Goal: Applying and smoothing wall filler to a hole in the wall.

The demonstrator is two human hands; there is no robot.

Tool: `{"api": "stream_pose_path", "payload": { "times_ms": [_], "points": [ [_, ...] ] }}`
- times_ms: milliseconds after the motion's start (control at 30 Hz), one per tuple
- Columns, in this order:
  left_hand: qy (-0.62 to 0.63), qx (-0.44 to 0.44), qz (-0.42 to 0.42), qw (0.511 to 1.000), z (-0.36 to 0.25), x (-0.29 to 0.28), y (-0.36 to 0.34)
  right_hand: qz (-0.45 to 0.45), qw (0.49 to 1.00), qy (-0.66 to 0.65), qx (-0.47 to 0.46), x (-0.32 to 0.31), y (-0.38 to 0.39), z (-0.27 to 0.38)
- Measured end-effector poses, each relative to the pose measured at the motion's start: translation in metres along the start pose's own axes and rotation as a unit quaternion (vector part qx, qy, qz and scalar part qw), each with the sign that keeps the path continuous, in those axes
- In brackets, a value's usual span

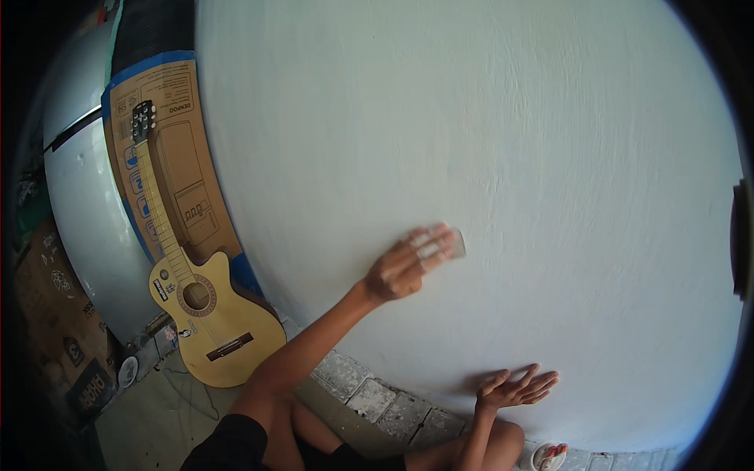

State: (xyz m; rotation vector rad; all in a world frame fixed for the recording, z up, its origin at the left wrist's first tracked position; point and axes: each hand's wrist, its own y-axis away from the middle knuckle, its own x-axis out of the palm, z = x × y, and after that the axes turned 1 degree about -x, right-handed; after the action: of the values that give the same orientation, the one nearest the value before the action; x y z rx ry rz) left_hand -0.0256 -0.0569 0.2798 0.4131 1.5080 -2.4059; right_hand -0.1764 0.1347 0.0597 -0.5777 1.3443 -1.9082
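Note:
Against the pale painted wall point(503, 173), my left hand point(404, 267) presses a small flat grey piece point(459, 243) with its fingers. The hand is smeared by motion, and most of the piece lies hidden under the fingers, so its kind is not clear. Lower and to the right, my right hand point(518, 388) is open beside the foot of the wall, fingers spread and nothing in it. Its forearm passes by my bent knee point(503, 443).
An acoustic guitar point(228, 314) leans at left on a flattened cardboard box point(169, 125). Behind it stands a silver fridge-like cabinet point(94, 212). More cardboard point(59, 314) is at far left. Grey paving blocks point(393, 412) line the wall's foot. A small bowl with something red point(548, 457) sits near my knee.

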Motion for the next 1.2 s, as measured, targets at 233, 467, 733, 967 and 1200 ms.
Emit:
{"api": "stream_pose_path", "payload": {
  "times_ms": [233, 467, 733, 967, 1200],
  "points": [
    [0.018, 0.117, 0.101, 0.988, 0.007, -0.006, -0.026, -0.002, 1.0, -0.013, -0.001, 0.001, 0.007, -0.003],
    [-0.061, 0.092, 0.018, 0.994, 0.038, -0.021, -0.06, 0.009, 1.0, -0.027, 0.008, 0.001, 0.012, -0.003],
    [-0.051, 0.05, -0.038, 0.997, 0.034, -0.017, -0.068, -0.002, 1.0, -0.024, 0.006, 0.002, 0.012, -0.002],
    [-0.024, 0.131, 0.077, 0.988, 0.029, -0.016, -0.075, 0.004, 1.0, -0.013, 0.006, 0.003, 0.015, -0.005],
    [-0.006, 0.199, 0.111, 0.974, 0.022, -0.014, -0.084, -0.002, 1.0, -0.019, 0.006, 0.005, 0.015, -0.003]
  ]
}}
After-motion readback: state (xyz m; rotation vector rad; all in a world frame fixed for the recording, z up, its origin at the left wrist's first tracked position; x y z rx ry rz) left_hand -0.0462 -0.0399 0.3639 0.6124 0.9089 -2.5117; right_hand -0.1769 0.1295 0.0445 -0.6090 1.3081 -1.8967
